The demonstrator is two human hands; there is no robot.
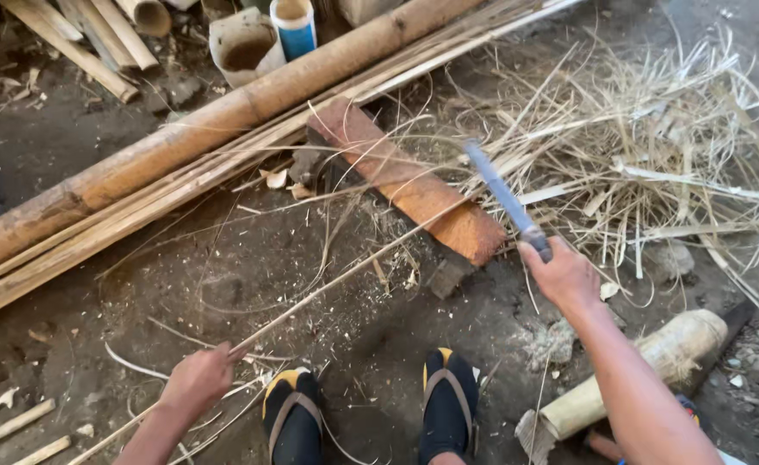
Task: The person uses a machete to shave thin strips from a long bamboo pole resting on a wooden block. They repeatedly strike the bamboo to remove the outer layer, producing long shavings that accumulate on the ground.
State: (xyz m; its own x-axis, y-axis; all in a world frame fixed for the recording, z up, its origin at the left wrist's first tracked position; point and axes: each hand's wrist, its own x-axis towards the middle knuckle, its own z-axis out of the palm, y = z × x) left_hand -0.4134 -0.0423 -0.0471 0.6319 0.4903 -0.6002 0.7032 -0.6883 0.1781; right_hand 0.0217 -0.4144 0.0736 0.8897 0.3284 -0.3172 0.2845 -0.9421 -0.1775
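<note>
Here the left hand [197,379] is closed on a thin bamboo strip [336,280] running up-right onto the reddish wood block [414,185]; the right hand [564,275], fisted on a blade [504,196], is nearer the block.

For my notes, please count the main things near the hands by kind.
Long blue-handled blade in right hand: 1
Thin bamboo strip in left hand: 1
Reddish wooden block: 1
Thick brown bamboo pole: 1
Total: 4
</note>
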